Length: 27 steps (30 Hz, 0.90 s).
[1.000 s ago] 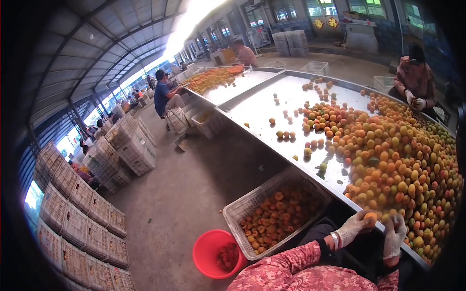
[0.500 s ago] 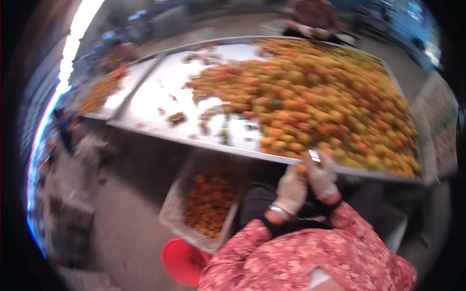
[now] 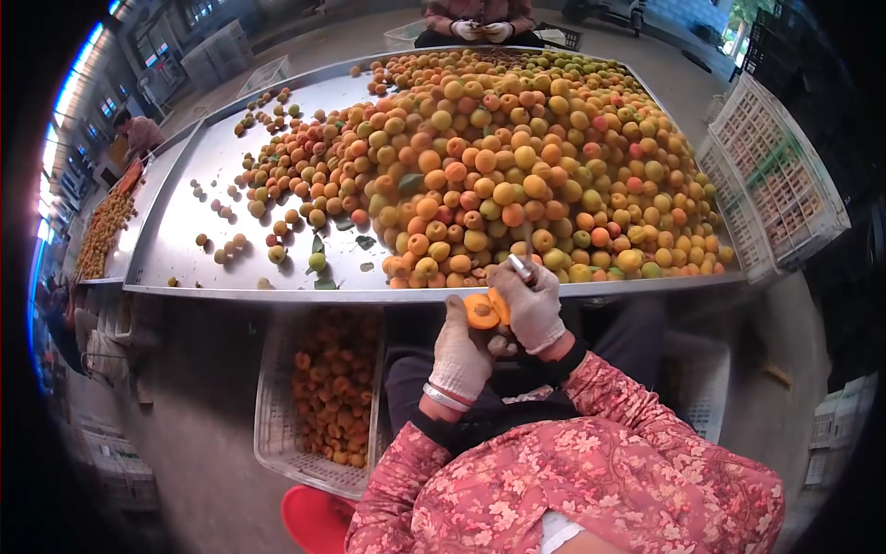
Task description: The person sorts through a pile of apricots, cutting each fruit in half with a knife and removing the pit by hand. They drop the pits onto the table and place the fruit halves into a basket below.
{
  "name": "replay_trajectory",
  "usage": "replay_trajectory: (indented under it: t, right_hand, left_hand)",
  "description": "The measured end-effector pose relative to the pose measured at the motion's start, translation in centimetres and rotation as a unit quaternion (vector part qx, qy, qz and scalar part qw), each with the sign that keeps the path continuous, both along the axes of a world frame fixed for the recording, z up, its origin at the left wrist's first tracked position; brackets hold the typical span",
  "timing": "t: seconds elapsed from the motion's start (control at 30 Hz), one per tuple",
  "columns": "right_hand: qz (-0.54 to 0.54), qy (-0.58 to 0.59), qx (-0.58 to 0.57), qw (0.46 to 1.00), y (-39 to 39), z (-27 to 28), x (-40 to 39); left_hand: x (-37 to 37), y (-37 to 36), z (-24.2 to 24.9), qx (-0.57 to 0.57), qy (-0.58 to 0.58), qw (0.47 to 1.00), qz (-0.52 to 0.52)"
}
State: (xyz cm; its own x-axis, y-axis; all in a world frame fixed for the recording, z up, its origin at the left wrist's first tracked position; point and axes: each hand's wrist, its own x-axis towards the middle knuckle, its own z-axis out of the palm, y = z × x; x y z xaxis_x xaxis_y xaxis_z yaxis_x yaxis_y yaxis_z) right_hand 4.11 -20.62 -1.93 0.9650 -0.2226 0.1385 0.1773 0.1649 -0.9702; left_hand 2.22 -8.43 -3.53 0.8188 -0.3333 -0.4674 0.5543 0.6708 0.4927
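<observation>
Splitting a fruit looks like the step in hand: the split fruit (image 3: 480, 302), w/ its pit (image 3: 483, 311) showing in one half, is btwn the two gloved hands, just below the table edge, a bit below frame ctr. L hand (image 3: 460, 351) is partly curled, thumb up, cradling the pit half. R hand (image 3: 533, 311) is curled tighter, by the other half, w/ a metal piece (image 3: 522, 269) at its top, prob. a small knife; exact grip can't be told. Next move prob. calls for a steady L hold & the R fingers getting at the exposed pit w/o crushing the flesh.

Beyond, at ctr & upper R, whole fruit (image 3: 517, 157) is heaped on the metal table (image 3: 175, 240); a few leaves (image 3: 365, 242) lie L of the heap. Lower L: crate (image 3: 266, 425) w/ orange fruit pcs (image 3: 332, 406), red bucket (image 3: 312, 519) just below it. R edge: tilted crates (image 3: 784, 175) by the table corner. Top ctr: co-worker's gloved hands (image 3: 482, 32), across the table.
</observation>
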Motion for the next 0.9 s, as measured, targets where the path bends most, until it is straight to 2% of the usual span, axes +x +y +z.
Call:
replay_trajectory:
  t: [0.03, 0.07, 0.1, 0.17, 0.23, 0.27, 0.3, 0.37, 0.47, 0.63, 0.73, 0.77, 0.8, 0.83, 0.9]
  right_hand:
    - [-0.004, -0.001, 0.0, 1.0, -0.2, 0.2, 0.2]
    - [-0.016, 0.06, 0.149, 0.987, -0.5, 0.5, 0.5]
    - [-0.029, 0.119, 0.294, 0.948, -0.8, 0.6, 0.6]
    - [-0.032, 0.124, 0.333, 0.934, -1.3, -0.1, 0.6]
    - [-0.028, 0.127, 0.399, 0.908, -1.6, -0.5, 0.6]
    - [-0.022, 0.129, 0.408, 0.903, -1.8, -0.8, 0.5]
    - [-0.027, 0.128, 0.407, 0.904, -2.0, -0.8, 0.4]
    - [-0.025, 0.141, 0.396, 0.907, -2.2, -0.8, 0.3]
    - [-0.022, 0.141, 0.392, 0.909, -2.4, -0.4, 0.2]
    - [-0.025, 0.162, 0.352, 0.921, -2.1, -0.2, -0.2]
    - [-0.026, 0.116, 0.263, 0.957, -1.6, -0.1, -0.3]
    - [-0.023, 0.116, 0.264, 0.957, -1.5, -0.2, -0.4]
    - [-0.015, 0.095, 0.196, 0.976, -1.3, -0.1, -0.5]
    - [-0.006, 0.073, 0.126, 0.989, -1.0, 0.1, -0.6]
    - [0.002, 0.049, 0.083, 0.995, 0.1, 0.1, -1.0]
  left_hand:
    - [0.2, 0.3, -0.2, -0.048, -0.01, 0.999, -0.024]
    - [0.4, 0.4, -0.2, -0.096, -0.018, 0.994, -0.048]
    - [0.4, 0.3, -0.2, -0.096, -0.016, 0.994, -0.053]
    - [0.2, 0.1, 0.6, -0.073, 0.032, 0.996, -0.039]
    - [0.1, 0.6, -0.1, -0.094, 0.027, 0.993, -0.059]
    - [-0.1, 0.8, -0.5, -0.147, 0.001, 0.986, -0.076]
    - [-0.1, 0.9, -0.8, -0.201, -0.023, 0.975, -0.092]
    - [-0.2, 1.0, -0.5, -0.204, -0.03, 0.973, -0.102]
    - [-0.3, 0.9, 0.0, -0.144, 0.009, 0.986, -0.086]
    - [-0.3, 1.2, -0.6, -0.162, 0.023, 0.983, -0.08]
    - [0.0, 1.6, -1.4, -0.15, 0.0, 0.986, -0.075]
    - [0.1, 1.6, -1.5, -0.146, -0.018, 0.987, -0.068]
    - [0.0, 1.2, -1.4, -0.095, -0.002, 0.995, -0.031]
    - [0.1, 1.3, -1.6, -0.093, -0.005, 0.995, -0.027]
    - [0.0, 1.7, -2.1, -0.104, -0.013, 0.995, -0.004]
